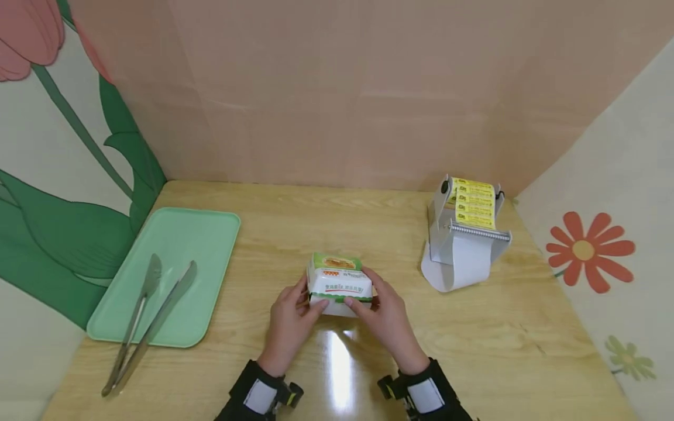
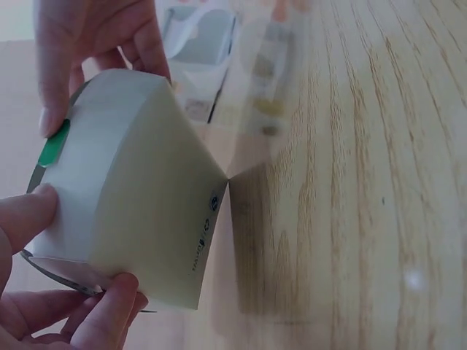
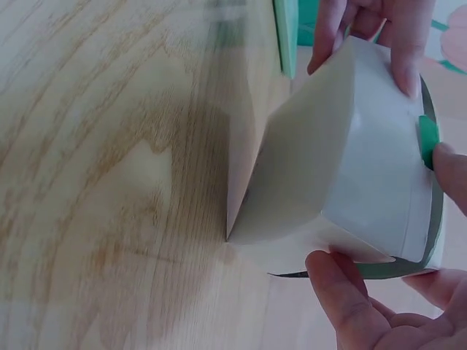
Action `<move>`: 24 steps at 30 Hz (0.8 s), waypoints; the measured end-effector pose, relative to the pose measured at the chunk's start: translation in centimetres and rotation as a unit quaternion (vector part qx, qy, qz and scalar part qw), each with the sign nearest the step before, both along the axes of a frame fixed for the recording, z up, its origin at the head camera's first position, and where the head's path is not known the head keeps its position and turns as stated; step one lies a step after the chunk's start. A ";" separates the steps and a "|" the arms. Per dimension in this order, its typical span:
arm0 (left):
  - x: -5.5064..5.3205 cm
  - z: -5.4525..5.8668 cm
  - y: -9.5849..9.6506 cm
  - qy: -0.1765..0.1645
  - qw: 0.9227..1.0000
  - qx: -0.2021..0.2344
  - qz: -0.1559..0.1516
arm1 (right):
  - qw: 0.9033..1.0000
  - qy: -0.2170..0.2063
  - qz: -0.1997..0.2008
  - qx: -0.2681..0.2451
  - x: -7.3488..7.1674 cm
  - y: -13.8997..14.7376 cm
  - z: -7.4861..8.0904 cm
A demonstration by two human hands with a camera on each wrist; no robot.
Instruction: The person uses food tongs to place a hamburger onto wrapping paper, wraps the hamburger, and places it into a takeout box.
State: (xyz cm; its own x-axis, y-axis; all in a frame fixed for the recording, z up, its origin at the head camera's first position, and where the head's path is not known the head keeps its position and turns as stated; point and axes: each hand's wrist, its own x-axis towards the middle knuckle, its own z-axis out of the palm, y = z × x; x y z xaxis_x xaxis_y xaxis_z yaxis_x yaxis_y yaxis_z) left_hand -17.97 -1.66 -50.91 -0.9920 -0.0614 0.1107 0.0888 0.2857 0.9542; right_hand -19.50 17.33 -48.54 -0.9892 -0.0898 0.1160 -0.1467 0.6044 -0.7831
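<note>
A small lidded food carton, white with green bands, a food picture and printed lettering, is between both hands over the middle of the table. My left hand grips its left side, thumb on the front face. On the opposite side my right hand holds it the same way, its thumb by the green tab at the front edge of the lid. Both wrist views show the carton tilted, its plain white underside facing the camera and a lower edge at the tabletop. The lid is down over the body.
At the back right stands a label dispenser with a roll of yellow stickers and a hanging strip of white backing. A pale green tray lies on the left, with metal tongs across it, handle over its front edge.
</note>
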 end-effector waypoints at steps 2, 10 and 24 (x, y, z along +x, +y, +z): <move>0.0 0.0 -0.1 -0.001 1.000 0.002 0.002 | 1.000 -0.005 -0.002 0.004 -0.1 -0.1 0.2; -0.1 -0.3 -0.3 -0.007 1.000 0.000 0.014 | 0.999 -0.025 -0.019 0.020 -0.3 -0.6 0.5; 0.1 -0.1 -0.8 -0.018 1.000 -0.002 0.003 | 0.998 -0.033 -0.024 0.045 -0.5 -1.2 0.8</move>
